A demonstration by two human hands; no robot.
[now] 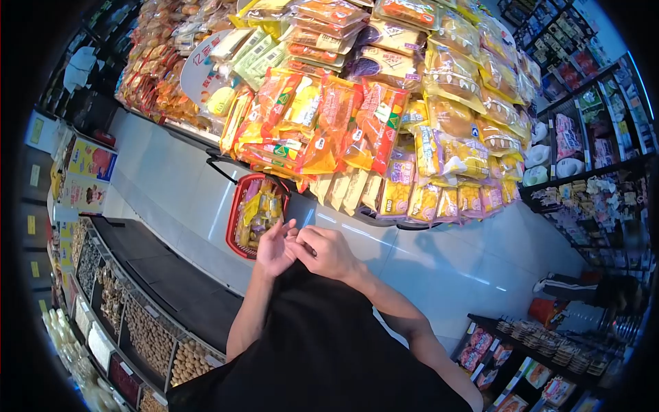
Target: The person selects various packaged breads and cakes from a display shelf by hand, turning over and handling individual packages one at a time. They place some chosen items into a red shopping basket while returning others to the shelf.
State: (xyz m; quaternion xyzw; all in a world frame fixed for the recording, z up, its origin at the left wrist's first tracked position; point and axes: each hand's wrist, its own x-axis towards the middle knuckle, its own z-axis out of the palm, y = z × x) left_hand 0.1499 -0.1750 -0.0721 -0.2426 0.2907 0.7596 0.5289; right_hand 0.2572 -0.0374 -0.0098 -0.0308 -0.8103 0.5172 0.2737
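Both of my hands are held close together in front of my black top. My left hand (276, 248) is open, palm up, its fingers slightly curled and no item seen in it. Touching its side is my right hand (324, 252), with fingers curled closed; whether anything is inside them is hidden. Just beyond my left hand, a red basket (233, 218) stands on the floor with yellow and purple packets (257, 213) in it. Above the hands in view, a display holds red and orange bags (336, 123) and yellow packets (456, 158).
Bins of nuts and dried goods (147, 336) line the lower left. Dark shelves (590, 172) with packaged goods run along the right. A person (583, 288) is at the far right near a red container (547, 312). Another shelf (522, 357) stands at the lower right.
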